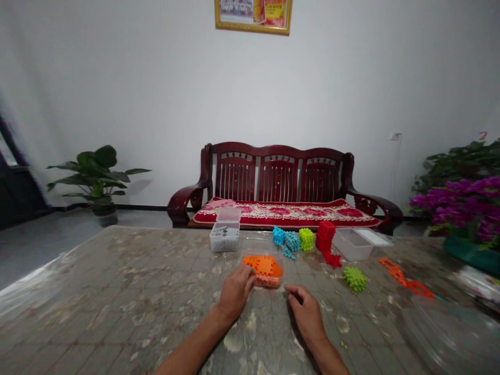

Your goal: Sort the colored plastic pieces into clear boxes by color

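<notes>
Flanking orange pieces: hands; framed print illegible

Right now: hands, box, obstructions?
Left hand at near-left corner of box; right hand by near-right corner. Orange pieces inside. Nothing visibly in the way.

We have lots of open room on the left side of the table, so our left hand can slide that way. The clear tub blocks us straight ahead, but its top is open, so we can reach in from above. Behind the tub, the white box is in the way on the left. Beside our right hand we have a bare strip, up to the green spiky ball. Farther back, the blue block, lime cube and red tower make a bumpy row. On the far right, the orange loops get in our way.
</notes>
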`<state>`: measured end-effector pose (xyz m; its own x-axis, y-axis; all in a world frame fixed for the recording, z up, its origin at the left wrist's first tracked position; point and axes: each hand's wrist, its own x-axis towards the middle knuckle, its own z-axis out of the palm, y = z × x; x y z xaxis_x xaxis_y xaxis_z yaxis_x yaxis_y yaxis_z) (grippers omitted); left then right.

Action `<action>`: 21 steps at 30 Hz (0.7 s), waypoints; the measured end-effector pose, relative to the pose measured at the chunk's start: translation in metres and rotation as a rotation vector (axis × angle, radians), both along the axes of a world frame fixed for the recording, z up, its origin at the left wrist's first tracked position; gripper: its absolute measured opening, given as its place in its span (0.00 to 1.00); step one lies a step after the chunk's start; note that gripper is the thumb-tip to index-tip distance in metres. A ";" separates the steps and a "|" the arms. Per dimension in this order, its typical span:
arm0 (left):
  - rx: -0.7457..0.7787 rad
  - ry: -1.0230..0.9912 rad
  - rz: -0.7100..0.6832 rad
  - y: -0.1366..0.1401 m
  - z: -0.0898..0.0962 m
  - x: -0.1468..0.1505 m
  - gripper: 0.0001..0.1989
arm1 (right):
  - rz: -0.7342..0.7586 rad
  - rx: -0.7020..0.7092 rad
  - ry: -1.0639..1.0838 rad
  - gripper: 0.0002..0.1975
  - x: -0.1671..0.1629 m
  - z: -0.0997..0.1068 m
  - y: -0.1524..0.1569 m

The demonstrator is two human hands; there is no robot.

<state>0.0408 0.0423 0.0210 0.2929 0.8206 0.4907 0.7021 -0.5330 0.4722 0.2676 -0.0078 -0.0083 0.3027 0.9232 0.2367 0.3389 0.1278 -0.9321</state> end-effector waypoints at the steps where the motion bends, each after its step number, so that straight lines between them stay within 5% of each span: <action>1: 0.005 0.001 -0.011 -0.002 0.001 -0.003 0.06 | -0.001 0.001 -0.004 0.18 0.000 0.000 0.000; 12: 0.011 0.044 0.031 -0.013 -0.001 -0.059 0.08 | 0.014 -0.012 -0.084 0.19 0.005 -0.012 0.004; 21: -0.025 0.041 0.046 -0.030 0.001 -0.083 0.10 | 0.176 0.051 -0.718 0.31 -0.036 0.006 0.063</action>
